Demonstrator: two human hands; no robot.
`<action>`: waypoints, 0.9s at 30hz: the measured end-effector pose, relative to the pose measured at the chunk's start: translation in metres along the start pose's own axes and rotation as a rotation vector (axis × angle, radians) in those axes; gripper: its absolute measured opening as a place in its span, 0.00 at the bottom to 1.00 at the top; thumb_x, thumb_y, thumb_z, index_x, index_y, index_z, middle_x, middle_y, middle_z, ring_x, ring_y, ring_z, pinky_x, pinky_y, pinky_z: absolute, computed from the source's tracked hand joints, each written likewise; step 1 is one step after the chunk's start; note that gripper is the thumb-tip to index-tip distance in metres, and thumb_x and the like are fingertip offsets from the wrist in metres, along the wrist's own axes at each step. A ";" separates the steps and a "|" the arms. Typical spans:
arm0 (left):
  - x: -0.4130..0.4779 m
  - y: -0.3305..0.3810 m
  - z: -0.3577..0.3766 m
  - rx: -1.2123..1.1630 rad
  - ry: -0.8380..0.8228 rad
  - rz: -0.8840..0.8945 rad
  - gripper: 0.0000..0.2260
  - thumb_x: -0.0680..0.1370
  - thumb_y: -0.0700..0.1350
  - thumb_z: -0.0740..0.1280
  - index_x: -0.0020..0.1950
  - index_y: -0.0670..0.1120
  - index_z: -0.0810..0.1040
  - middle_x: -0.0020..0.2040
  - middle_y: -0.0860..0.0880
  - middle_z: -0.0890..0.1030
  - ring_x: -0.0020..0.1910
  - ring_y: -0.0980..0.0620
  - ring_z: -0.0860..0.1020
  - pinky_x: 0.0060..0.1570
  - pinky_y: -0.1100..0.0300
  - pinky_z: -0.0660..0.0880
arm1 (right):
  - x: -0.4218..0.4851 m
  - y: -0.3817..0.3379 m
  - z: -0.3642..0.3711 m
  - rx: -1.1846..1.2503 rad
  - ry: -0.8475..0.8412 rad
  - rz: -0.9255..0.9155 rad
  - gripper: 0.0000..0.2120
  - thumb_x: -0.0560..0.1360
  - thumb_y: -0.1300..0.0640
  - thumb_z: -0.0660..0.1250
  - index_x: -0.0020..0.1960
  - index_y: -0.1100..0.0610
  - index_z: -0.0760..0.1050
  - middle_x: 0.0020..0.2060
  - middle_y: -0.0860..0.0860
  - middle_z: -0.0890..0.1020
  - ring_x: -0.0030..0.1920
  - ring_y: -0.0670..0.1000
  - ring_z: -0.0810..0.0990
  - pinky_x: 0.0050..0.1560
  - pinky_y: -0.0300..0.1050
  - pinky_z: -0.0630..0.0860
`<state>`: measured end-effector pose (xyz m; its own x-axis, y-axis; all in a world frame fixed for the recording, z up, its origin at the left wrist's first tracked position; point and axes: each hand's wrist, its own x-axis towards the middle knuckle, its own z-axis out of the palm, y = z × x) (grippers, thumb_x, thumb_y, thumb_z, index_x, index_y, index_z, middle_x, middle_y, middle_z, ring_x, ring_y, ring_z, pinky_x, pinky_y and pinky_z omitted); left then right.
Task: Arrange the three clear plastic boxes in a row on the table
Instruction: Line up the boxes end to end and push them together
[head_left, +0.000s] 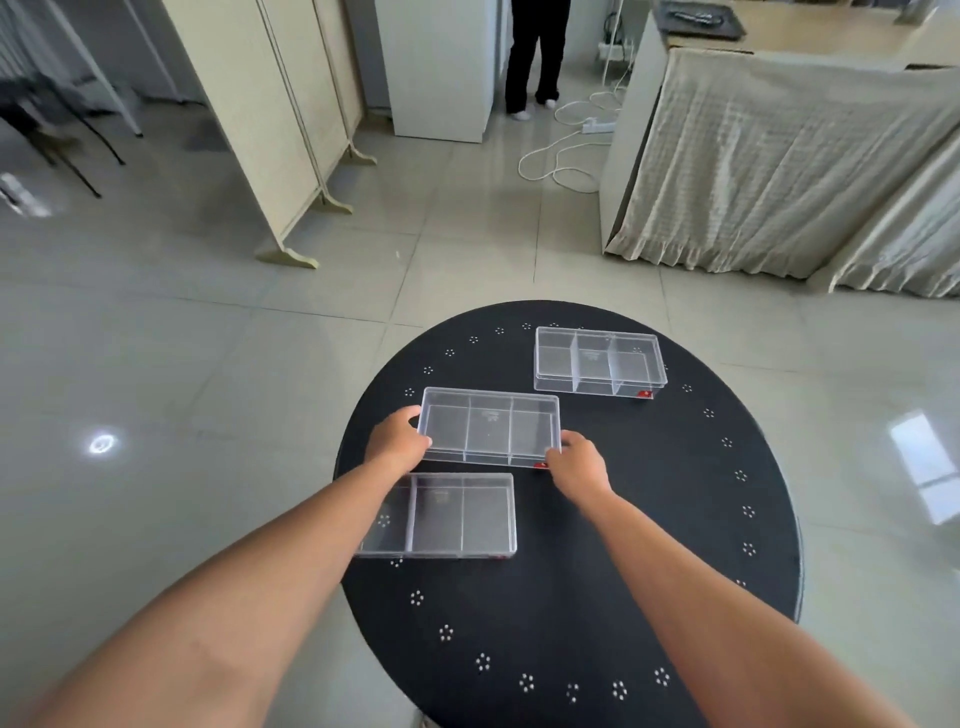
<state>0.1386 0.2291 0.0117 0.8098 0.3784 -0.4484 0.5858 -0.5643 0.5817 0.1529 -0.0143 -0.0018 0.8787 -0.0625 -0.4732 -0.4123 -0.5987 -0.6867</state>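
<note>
We grip the middle box (491, 427) by its two short ends, the left hand (397, 435) curled round the end at 9 o'clock and the right hand (579, 466) pinching the corner at 4 o'clock, over the black round surface (623, 571). Whether the box rests on the surface or is held just above it, we cannot tell. The near box (441, 514) lies at 6 o'clock of it, partly under our left forearm, its left end close to the surface edge; the far box (597, 361) lies well apart at 1 o'clock. The three do not yet form a row. We judge the main risks to be these: smooth clear plastic may slip from a light fingertip grip; the left forearm may brush the near box and push it off the surface edge; a lid, if unlatched, may spring open. Each box shows a small red label at one corner; its writing is too small to read.
</note>
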 end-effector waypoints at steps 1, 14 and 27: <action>0.001 -0.006 -0.005 -0.005 0.002 -0.004 0.26 0.74 0.41 0.67 0.73 0.51 0.70 0.64 0.46 0.80 0.58 0.46 0.79 0.51 0.58 0.73 | -0.001 -0.004 0.006 -0.006 -0.006 -0.004 0.18 0.75 0.62 0.58 0.62 0.56 0.77 0.35 0.43 0.78 0.36 0.45 0.75 0.31 0.39 0.67; 0.009 -0.056 -0.044 -0.066 0.004 -0.023 0.27 0.74 0.42 0.68 0.73 0.52 0.71 0.58 0.47 0.81 0.57 0.46 0.79 0.55 0.57 0.73 | -0.018 -0.036 0.050 -0.075 -0.014 -0.057 0.15 0.76 0.62 0.58 0.56 0.56 0.80 0.36 0.46 0.80 0.33 0.46 0.76 0.30 0.39 0.67; 0.012 -0.061 -0.052 -0.051 -0.002 -0.031 0.32 0.74 0.44 0.69 0.77 0.50 0.64 0.68 0.44 0.74 0.66 0.44 0.75 0.60 0.53 0.72 | -0.015 -0.044 0.060 -0.055 0.039 0.021 0.19 0.76 0.60 0.59 0.65 0.56 0.77 0.48 0.51 0.83 0.42 0.51 0.79 0.39 0.42 0.72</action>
<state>0.1141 0.3060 0.0063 0.7912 0.3933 -0.4683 0.6115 -0.5142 0.6014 0.1433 0.0605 0.0021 0.8793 -0.1062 -0.4642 -0.4178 -0.6399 -0.6450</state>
